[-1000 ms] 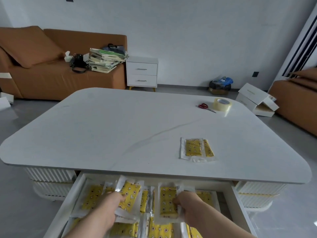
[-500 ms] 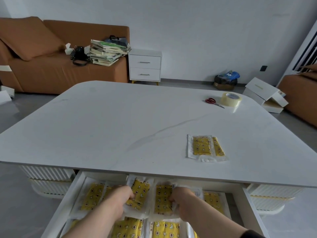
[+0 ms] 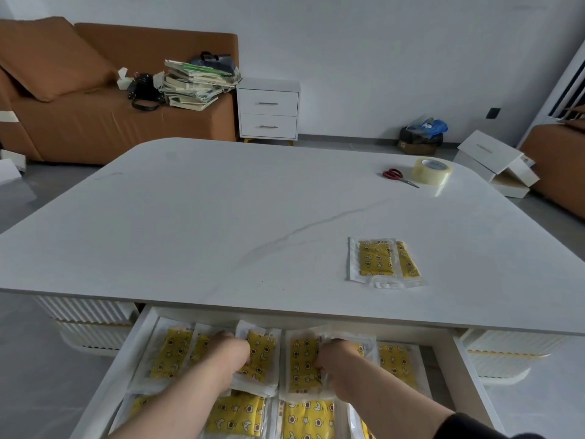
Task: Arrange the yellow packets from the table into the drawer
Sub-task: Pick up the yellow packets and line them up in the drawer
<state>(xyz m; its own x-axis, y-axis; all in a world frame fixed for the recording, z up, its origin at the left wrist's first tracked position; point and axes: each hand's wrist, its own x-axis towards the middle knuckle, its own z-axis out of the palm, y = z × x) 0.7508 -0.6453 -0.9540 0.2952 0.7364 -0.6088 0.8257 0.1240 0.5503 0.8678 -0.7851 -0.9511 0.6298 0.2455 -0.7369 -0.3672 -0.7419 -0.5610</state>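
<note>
On the white marble worktop (image 3: 221, 217), stacked yellow plastic packets (image 3: 384, 263) lie forward-right of my right hand (image 3: 340, 362), long axis pointing away; it and my left hand (image 3: 231, 356) each clutch a packet (image 3: 299, 364) inside the white drawer (image 3: 109, 383).

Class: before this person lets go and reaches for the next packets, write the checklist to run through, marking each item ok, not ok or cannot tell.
1. Drawer open wide enough: ok.
2. Left hand grips left packet inside the drawer: ok.
3. Right hand grips right packet inside the drawer: ok.
4. Both packets lying flat in their row: cannot tell.
5. Table cleared of yellow packets: not ok, table packets lie near its front right.
6. Reach to them unblocked: ok, scissors and tape sit far back.
</note>
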